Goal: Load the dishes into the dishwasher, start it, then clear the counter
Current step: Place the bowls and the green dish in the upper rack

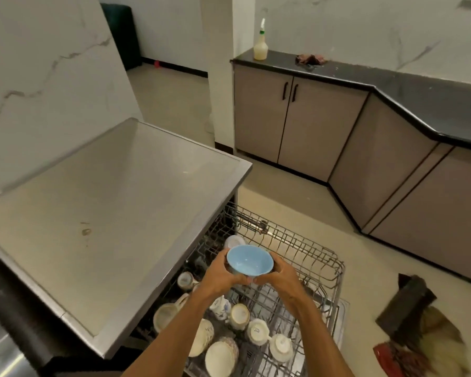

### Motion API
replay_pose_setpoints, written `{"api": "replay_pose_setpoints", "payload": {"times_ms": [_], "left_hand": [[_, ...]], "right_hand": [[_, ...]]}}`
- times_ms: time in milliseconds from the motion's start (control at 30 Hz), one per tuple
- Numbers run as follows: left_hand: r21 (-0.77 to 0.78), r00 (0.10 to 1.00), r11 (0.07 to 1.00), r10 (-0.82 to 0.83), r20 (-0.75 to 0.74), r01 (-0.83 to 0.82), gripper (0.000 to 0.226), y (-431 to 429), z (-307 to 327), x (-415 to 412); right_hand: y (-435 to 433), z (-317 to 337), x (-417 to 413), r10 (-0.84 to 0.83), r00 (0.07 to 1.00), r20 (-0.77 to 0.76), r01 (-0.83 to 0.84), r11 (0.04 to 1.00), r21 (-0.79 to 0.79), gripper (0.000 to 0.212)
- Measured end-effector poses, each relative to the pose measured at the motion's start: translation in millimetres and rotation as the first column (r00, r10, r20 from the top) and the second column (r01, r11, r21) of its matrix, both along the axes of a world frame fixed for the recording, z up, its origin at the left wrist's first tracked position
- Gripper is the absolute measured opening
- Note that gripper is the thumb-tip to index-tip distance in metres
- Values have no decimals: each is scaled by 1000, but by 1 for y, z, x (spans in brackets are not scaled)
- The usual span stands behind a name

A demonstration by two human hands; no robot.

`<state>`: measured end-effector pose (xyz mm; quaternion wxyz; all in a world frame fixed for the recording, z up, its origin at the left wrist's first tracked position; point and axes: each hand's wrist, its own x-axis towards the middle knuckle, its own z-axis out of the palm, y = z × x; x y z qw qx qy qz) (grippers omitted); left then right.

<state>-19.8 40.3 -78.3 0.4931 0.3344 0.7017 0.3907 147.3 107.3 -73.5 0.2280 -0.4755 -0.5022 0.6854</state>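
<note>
Over the rack, left hand and right hand curl fingers round a blue bowl; cup marks illegible.

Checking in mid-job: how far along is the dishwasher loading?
Done: several cups already sit in the pulled-out rack. In hand: the left hand and right hand hold the blue bowl above it, not yet placed. Left: the rack is out, so nothing is started; a spray bottle and rag remain on the black counter.
</note>
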Motion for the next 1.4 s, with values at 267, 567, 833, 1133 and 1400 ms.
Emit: {"api": "replay_pose_setpoints", "payload": {"times_ms": [267,567,833,1133,1400], "left_hand": [[-97,990,995,26,140,-12,82,15,-40,-13],[-165,973,985,89,215,-54,65,36,-79,-10],[-155,988,986,79,129,-58,53,80,-107,-1],[-232,996,968,-83,46,91,48,127,-146,-4],[-359,979,925,-174,-103,126,43,147,-173,-9]], "right_hand": [[-10,-40,-19,-231,970,78,242,955,-172,89],[-6,-76,-35,-434,892,126,452,870,-197,60],[23,-110,-50,-459,869,184,483,869,-110,46],[80,-152,-42,-449,813,371,538,824,-181,53],[106,-179,-38,-330,817,472,503,808,-307,63]]}}
